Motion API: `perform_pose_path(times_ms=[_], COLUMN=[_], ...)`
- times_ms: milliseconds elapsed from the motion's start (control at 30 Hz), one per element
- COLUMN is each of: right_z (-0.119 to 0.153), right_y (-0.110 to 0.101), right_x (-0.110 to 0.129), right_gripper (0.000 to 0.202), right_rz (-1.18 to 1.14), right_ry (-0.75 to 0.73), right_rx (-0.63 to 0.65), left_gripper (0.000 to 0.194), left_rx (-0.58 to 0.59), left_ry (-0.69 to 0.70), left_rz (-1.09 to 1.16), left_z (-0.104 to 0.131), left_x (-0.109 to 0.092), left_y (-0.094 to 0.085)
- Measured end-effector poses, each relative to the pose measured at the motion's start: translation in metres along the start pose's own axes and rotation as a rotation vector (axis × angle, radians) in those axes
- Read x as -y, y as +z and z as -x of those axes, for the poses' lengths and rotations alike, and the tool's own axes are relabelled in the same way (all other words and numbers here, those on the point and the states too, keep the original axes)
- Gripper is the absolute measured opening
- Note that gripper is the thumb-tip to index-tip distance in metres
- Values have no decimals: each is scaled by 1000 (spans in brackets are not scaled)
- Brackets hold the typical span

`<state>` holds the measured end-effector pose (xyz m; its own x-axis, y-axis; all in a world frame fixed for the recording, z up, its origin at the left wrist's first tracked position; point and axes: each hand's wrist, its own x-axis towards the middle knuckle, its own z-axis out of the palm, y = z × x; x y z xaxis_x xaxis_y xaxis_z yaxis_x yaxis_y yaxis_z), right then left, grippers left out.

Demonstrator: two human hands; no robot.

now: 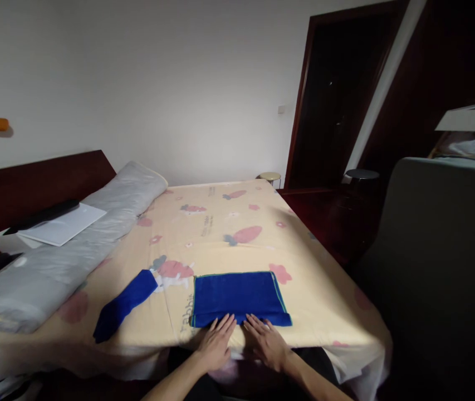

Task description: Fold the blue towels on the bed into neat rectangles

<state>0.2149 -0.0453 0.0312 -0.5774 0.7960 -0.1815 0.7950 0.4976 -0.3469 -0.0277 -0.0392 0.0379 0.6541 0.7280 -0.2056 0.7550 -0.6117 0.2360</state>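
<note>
A blue cloth (237,292) with green-stitched edges lies flat on the bed near its front edge. Its near edge is folded over in a narrow strip. My left hand (217,341) rests on the left part of that strip, fingers stretched out. On the strip's middle right lie the extended fingers of my right hand (267,342). Neither hand grips anything. To the left, a second blue cloth piece (126,303), long and narrow, lies at a slant, touched by neither hand.
The patterned bedsheet (204,245) spreads around the cloth. A grey rolled quilt (112,206) runs along the left, with a white flat item (68,223) on it. A dark chair back (441,239) stands at right; stools are farther back.
</note>
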Motion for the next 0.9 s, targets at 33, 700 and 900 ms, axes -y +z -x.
perform_pose_path(times_ms=[33, 700, 900], right_z=[1, 40, 37], right_y=[1, 12, -17], right_x=[-4, -110, -87], right_gripper=[82, 36, 27], right_rz=[-3, 323, 273], right_ry=[8, 211, 288], right_rx=[11, -473, -418], left_gripper=[82, 49, 39], left_rx=[15, -192, -194], left_ry=[-14, -354, -391], left_rz=[-9, -295, -178], left_z=[2, 20, 19], left_x=[2, 79, 69], left_y=[2, -1, -18])
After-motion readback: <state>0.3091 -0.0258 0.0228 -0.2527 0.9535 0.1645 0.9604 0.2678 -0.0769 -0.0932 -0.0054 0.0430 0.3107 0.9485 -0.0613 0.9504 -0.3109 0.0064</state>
